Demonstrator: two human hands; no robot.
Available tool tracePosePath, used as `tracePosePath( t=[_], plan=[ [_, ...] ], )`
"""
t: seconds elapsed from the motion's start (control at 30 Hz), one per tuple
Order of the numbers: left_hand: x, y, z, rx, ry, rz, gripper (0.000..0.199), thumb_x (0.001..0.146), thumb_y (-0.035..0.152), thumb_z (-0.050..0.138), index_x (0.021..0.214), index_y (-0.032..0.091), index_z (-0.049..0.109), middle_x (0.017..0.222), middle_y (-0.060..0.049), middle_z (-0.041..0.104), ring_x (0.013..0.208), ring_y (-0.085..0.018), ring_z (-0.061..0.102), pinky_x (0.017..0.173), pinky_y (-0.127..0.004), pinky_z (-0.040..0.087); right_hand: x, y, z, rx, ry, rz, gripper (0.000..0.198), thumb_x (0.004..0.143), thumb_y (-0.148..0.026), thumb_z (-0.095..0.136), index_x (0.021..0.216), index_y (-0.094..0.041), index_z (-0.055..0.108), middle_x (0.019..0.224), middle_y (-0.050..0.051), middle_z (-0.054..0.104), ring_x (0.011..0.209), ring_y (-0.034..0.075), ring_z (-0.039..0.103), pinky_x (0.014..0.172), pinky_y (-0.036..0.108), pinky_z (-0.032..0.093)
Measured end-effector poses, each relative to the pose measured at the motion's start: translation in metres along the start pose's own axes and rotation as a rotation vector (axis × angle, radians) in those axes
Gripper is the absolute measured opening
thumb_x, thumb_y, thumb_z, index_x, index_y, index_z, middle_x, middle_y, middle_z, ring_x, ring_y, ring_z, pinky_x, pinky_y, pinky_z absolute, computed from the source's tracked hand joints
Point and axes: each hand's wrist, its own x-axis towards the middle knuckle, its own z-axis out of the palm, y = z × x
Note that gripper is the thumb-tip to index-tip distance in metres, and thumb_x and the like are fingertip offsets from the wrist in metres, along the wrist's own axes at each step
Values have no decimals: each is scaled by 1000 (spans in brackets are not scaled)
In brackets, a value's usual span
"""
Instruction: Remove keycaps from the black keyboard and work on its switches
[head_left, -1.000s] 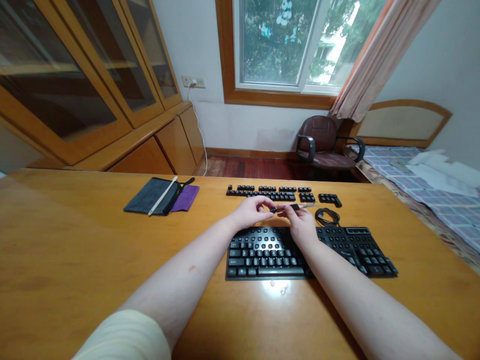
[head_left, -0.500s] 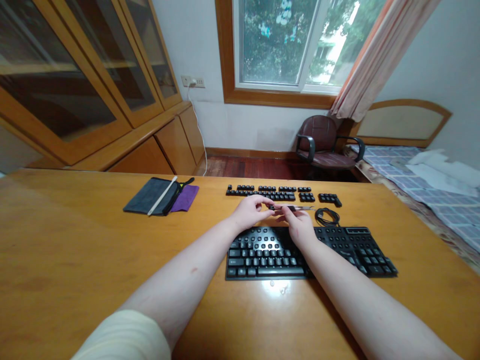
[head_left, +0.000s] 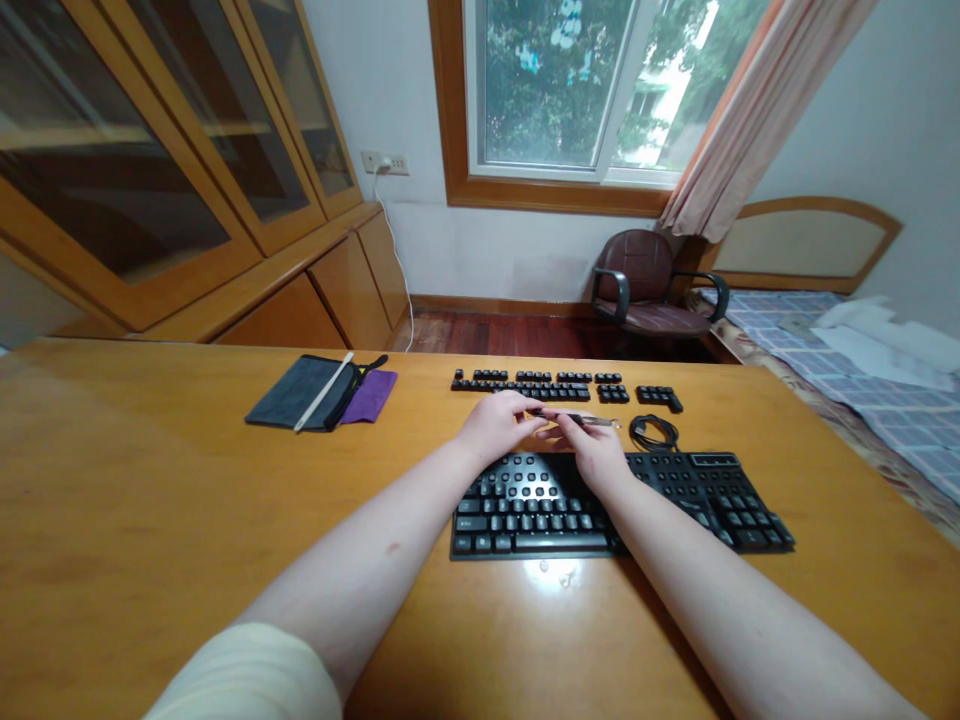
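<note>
My left hand [head_left: 496, 425] is closed in a pinch above the back edge of a black keyboard [head_left: 562, 541]. Between its fingertips is a small dark piece that looks like a keycap, mostly hidden. My right hand [head_left: 600, 450] grips a keycap puller [head_left: 598, 421] with a dark handle and thin metal prongs pointing right. The hands meet at the fingertips. On the keyboard, the upper rows show bare key stems, while the lower rows and number pad at right carry caps. Behind the hands lie loose black keycaps [head_left: 555, 392], set out in rows.
A coiled black cable [head_left: 654, 433] lies behind the keyboard. To the left, a white stick-like brush [head_left: 324, 392] rests across a dark grey pouch [head_left: 281, 398] beside a purple cloth [head_left: 369, 398]. A chair [head_left: 643, 285] stands beyond the wooden table [head_left: 187, 540].
The puller's pronged end has tipped slightly down and shifted left in my right hand. The small dark piece at my left fingertips is less visible. The keyboard and loose keycaps stay in place.
</note>
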Motion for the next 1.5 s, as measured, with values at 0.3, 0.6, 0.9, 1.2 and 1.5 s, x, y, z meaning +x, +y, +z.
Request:
tracePosePath(
  t=[0.3,0.6,0.9,1.2,1.5],
  plan=[
    [1,-1,-1,-6,-16,-7,20,78,29,63,95,20,71,83,-4,68,80,-16,60,77,-27,46,-1,0,0,-34,16,34,48,72,-55,63,95,-14,71,72,9,71,69,23,68,55,31,54],
    [2,-5,2,-120,-22,-135,23,77,26,62,99,20,69,85,-3,68,79,-16,61,79,-28,47,-4,-5,3,-7,-36,16,42,72,-52,64,93,-17,71,90,9,71,72,22,69,55,30,55],
    [5,-2,4,-526,-38,-205,30,76,30,64,102,16,67,102,-8,69,91,-19,63,86,-33,48,-2,-2,2,-133,11,-57,41,76,-52,60,95,-17,71,109,12,67,77,22,68,61,32,56],
    [7,-2,3,-719,-37,-277,35,68,28,71,99,13,68,100,-10,68,88,-19,62,85,-35,48,-2,2,1,-172,-24,-101,36,78,-49,59,95,-20,71,121,10,61,79,21,68,62,32,56],
    [13,-13,-23,-164,87,-150,23,75,23,64,96,18,69,96,-6,65,89,-18,59,86,-32,46,-3,-2,1,-160,31,-108,39,78,-51,57,91,-16,70,121,13,60,74,19,68,56,28,54]
  ],
)
